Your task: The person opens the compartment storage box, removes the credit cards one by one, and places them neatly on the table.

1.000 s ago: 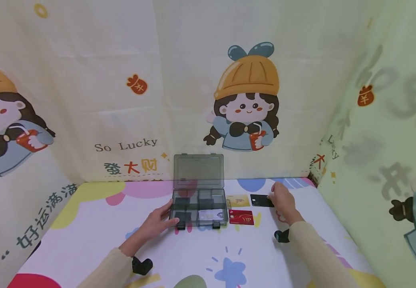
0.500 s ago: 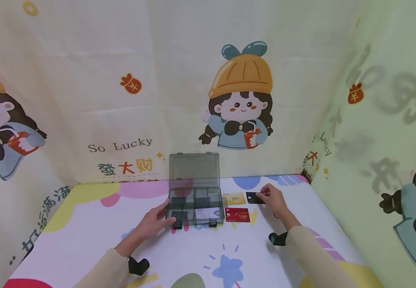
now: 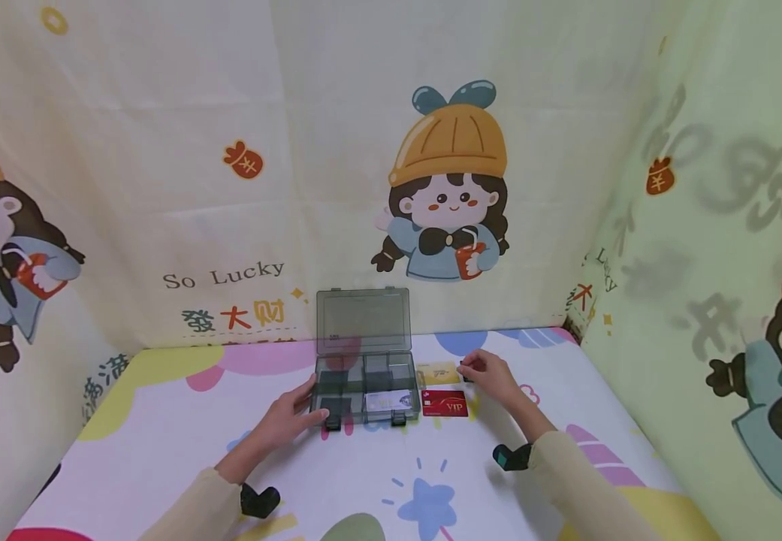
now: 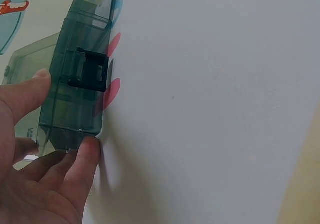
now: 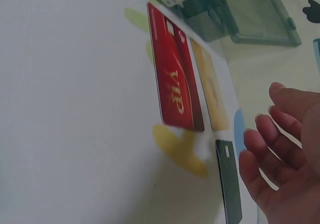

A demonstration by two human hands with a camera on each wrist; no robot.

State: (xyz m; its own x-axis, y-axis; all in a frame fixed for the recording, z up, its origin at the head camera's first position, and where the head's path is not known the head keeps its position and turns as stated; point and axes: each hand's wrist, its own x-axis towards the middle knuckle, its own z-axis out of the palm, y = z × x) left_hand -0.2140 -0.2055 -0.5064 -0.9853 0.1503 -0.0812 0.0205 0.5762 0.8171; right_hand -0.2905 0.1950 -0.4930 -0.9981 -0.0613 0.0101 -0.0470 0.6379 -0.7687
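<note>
My left hand [image 3: 282,421] grips the left front corner of a translucent dark compartment box [image 4: 75,103], its thumb over the rim and its fingers along the side. The lid [image 3: 363,321] stands up at the back. A whitish card [image 3: 388,401] lies in the front right compartment. My right hand [image 5: 280,149] is over a black card [image 5: 229,181] on the table; in the right wrist view its fingers are loosely bent with nothing between them. In the head view this hand mostly hides the black card. A gold card [image 3: 440,373] and a red VIP card [image 3: 445,403] lie right of the box.
The cards and box stand on a white tabletop [image 3: 336,481] with coloured prints. A cartoon-printed cloth [image 3: 336,188] hangs behind the table and at both sides, close behind the raised lid.
My right hand has moved left across the black card toward the gold card, covering most of the black card in the head view. My left hand stays at the box.
</note>
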